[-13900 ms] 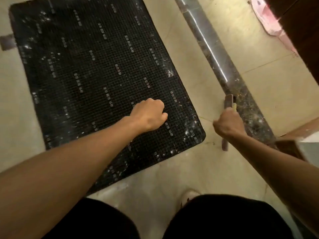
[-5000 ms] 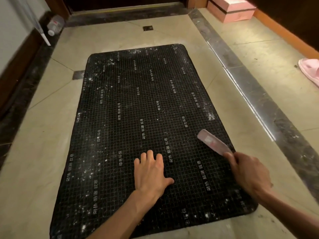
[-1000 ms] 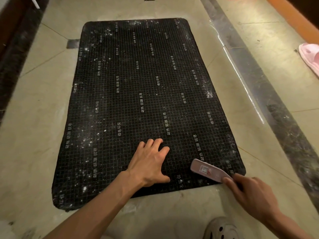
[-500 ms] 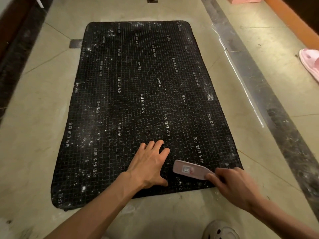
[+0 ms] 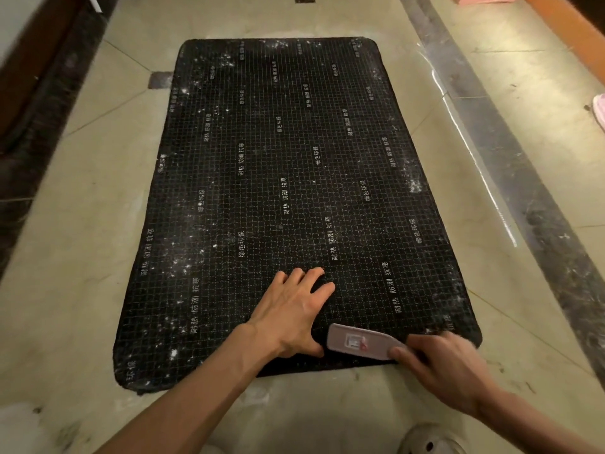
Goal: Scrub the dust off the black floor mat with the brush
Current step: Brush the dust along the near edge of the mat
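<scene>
A black floor mat (image 5: 281,178) with a fine grid and white lettering lies flat on the tiled floor, speckled with white dust mostly along its left side and far edge. My left hand (image 5: 294,312) presses flat on the mat near its front edge, fingers spread. My right hand (image 5: 448,368) grips the handle of a pinkish-grey brush (image 5: 357,345), whose back faces up. The brush rests on the mat's front edge, its head almost touching my left thumb.
A dark marble strip (image 5: 510,152) runs along the floor to the right of the mat. A pink slipper (image 5: 599,113) lies at the right edge. My grey shoe (image 5: 429,440) shows at the bottom. White dust lies on the tiles at the bottom left (image 5: 23,421).
Over the last second the brush has slid left along the mat's front edge, from near the right corner to beside my left thumb. My left hand has stayed pressed in place.
</scene>
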A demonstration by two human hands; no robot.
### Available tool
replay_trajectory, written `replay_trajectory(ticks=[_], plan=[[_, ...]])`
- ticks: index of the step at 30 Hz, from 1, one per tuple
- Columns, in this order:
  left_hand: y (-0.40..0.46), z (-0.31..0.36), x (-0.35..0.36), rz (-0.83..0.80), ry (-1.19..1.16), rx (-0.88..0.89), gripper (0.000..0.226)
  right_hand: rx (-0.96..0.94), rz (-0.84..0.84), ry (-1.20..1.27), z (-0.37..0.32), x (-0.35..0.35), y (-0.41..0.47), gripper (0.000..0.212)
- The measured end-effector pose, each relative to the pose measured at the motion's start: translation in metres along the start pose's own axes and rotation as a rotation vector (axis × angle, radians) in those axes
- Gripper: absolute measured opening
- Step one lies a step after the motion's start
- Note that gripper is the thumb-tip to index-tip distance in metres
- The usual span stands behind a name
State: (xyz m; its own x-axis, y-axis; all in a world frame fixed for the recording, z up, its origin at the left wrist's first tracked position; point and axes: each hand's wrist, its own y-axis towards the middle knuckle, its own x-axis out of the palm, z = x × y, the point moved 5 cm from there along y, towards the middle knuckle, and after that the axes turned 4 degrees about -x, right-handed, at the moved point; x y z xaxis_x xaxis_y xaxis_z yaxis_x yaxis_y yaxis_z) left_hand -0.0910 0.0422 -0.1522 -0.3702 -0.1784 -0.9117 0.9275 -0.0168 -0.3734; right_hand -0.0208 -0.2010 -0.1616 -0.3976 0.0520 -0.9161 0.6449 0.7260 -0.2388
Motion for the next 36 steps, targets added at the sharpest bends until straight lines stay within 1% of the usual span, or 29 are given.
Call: replay_trajectory(ticks=[2,4,6,9,11,13,15,17,19,21,24,26,28,31,34,36], plan=[[-0.001,-0.002,0.001,-0.013,0.012,0.011,0.114,0.023,-0.025,0.026,0.026,-0.012,-0.005,0.069],[-0.001,-0.002,0.001,-0.011,0.017,0.019,0.114,0.024,0.015,0.01,0.041,-0.023,-0.006,0.073],[-0.001,-0.003,0.0,-0.017,0.014,0.025,0.114,-0.016,-0.003,-0.01,0.027,-0.021,0.002,0.069],[-0.001,-0.006,-0.002,-0.023,0.013,0.043,0.113,-0.106,-0.044,-0.128,-0.007,-0.007,0.019,0.066],[-0.001,-0.007,-0.003,-0.027,0.03,0.056,0.113,-0.128,-0.044,-0.145,-0.003,-0.007,0.023,0.064],[-0.002,-0.007,-0.003,-0.032,0.048,0.06,0.114,-0.107,-0.052,-0.097,0.023,-0.014,0.017,0.064],[-0.003,-0.006,-0.003,-0.02,0.052,0.058,0.114,-0.079,-0.062,0.003,0.053,-0.019,0.007,0.064],[-0.003,-0.005,-0.003,-0.014,0.052,0.059,0.113,-0.092,-0.053,0.051,0.063,-0.022,0.004,0.063],[-0.002,-0.005,-0.004,-0.019,0.041,0.056,0.112,-0.116,-0.045,0.003,0.047,-0.022,0.011,0.063],[-0.001,-0.005,-0.004,-0.032,0.022,0.048,0.112,-0.145,-0.068,-0.089,0.017,-0.019,0.021,0.06],[-0.003,-0.006,-0.005,-0.046,0.011,0.054,0.113,-0.16,-0.093,-0.128,-0.011,-0.011,0.033,0.058],[-0.004,-0.007,-0.004,-0.048,0.019,0.057,0.114,-0.165,-0.074,-0.124,-0.004,-0.012,0.03,0.062],[-0.006,-0.008,-0.003,-0.034,0.029,0.059,0.115,-0.157,-0.071,-0.093,0.022,-0.016,0.02,0.068],[-0.006,-0.007,0.0,-0.03,0.04,0.054,0.116,-0.146,-0.053,-0.098,0.053,-0.029,0.01,0.07],[-0.004,-0.008,0.001,-0.045,0.047,0.057,0.117,-0.168,-0.075,-0.159,0.029,-0.024,0.021,0.068],[-0.004,-0.008,0.0,-0.045,0.05,0.066,0.117,-0.215,-0.088,-0.138,0.003,-0.016,0.03,0.063]])
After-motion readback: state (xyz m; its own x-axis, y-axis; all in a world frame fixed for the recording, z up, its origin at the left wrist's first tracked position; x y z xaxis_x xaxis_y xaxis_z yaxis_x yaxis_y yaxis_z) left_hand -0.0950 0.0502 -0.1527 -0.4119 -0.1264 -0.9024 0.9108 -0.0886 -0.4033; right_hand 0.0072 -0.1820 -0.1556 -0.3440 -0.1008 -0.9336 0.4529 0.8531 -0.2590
